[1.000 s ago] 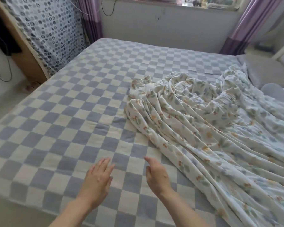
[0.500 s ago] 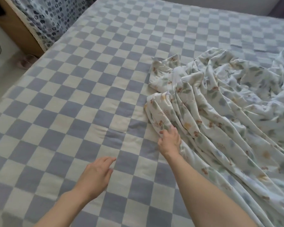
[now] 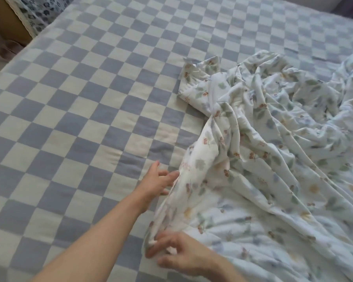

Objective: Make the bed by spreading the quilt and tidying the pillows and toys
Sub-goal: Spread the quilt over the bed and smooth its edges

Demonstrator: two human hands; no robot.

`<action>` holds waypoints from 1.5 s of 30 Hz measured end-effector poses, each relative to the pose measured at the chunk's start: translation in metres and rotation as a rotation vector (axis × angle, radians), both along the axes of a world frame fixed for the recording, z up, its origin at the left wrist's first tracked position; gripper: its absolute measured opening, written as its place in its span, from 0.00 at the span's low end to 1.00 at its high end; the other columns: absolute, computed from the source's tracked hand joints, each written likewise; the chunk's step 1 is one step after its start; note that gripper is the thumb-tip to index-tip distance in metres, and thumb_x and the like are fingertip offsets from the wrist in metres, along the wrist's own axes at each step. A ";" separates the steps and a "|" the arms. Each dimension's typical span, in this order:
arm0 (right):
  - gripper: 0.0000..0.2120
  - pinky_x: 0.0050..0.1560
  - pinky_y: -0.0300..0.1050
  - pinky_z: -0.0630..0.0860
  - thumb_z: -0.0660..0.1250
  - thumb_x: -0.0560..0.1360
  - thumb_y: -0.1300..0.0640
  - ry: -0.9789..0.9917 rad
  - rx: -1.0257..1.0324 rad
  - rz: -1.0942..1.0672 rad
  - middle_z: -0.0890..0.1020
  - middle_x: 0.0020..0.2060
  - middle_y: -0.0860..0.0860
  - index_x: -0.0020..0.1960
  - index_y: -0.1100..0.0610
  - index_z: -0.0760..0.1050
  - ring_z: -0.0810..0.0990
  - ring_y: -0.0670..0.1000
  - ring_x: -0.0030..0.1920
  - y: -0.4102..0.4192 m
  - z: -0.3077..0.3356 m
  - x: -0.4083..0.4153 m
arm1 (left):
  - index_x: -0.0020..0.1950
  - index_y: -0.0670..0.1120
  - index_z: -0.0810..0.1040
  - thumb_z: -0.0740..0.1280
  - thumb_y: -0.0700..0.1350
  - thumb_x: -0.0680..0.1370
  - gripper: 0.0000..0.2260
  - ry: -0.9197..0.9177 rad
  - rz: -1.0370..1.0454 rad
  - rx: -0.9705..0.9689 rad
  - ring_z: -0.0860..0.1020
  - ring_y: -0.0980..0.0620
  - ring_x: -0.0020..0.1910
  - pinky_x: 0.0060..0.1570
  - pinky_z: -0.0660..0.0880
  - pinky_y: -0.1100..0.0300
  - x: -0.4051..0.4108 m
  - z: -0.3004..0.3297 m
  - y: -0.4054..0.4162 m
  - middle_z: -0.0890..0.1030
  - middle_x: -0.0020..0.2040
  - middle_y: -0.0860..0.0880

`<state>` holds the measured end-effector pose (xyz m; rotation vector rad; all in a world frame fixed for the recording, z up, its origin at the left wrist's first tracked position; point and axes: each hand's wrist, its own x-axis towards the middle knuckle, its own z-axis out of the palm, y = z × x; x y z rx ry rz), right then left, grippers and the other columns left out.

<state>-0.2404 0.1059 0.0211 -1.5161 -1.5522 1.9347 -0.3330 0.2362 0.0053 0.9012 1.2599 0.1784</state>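
Observation:
A white quilt [image 3: 273, 139] printed with leaves and small flowers lies crumpled over the right half of the bed. Its left edge is pulled up into a ridge near the front. My right hand [image 3: 177, 255] grips the near end of that edge, fingers closed on the cloth. My left hand [image 3: 157, 183] is a little farther along the same edge with fingers spread, its fingertips touching the fabric but not closed on it. The blue and cream checked sheet [image 3: 80, 110] covers the mattress. No pillows or toys are in view.
A wooden piece of furniture [image 3: 6, 23] draped with a blue patterned cloth [image 3: 37, 15] stands past the bed's far left corner. Pink slippers [image 3: 6, 51] lie on the floor beside it.
My right hand has pulled the quilt's edge back toward me and now grips it near the front. My left hand has moved right and forward to touch the quilt's edge.

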 end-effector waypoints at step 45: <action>0.16 0.37 0.42 0.77 0.70 0.71 0.62 0.923 -0.201 -0.490 0.80 0.46 0.54 0.57 0.54 0.71 0.80 0.52 0.43 -0.047 0.027 0.084 | 0.63 0.40 0.73 0.61 0.66 0.72 0.33 -0.013 -0.386 -0.542 0.76 0.43 0.58 0.62 0.72 0.49 0.029 0.011 -0.070 0.78 0.60 0.41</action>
